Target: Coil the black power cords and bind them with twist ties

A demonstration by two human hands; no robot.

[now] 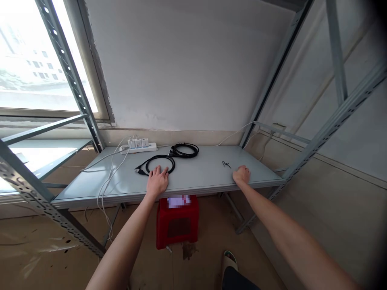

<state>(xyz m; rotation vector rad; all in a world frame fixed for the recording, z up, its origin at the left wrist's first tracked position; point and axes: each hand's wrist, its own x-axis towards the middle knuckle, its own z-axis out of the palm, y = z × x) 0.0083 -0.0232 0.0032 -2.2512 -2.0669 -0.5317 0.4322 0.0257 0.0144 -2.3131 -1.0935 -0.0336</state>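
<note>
My left hand (157, 181) lies on the grey shelf board (199, 173) with its fingers stretched out, the tips at the front edge of a coiled black cable (165, 156). That cable's plug end points left. A second coil of black cable (185, 150) lies behind it and to the right. On the right, my right hand (242, 175) rests closed on the board; what its fingers hold, if anything, is hidden. Just left of it lie thin black ties (226, 164), apart from the hand.
A white power strip (139, 148) with plugs sits at the back left, and white cords (105, 183) hang over the front edge. Perforated metal posts (68, 68) frame the shelf. Beneath is a red stool (177, 225) on the floor.
</note>
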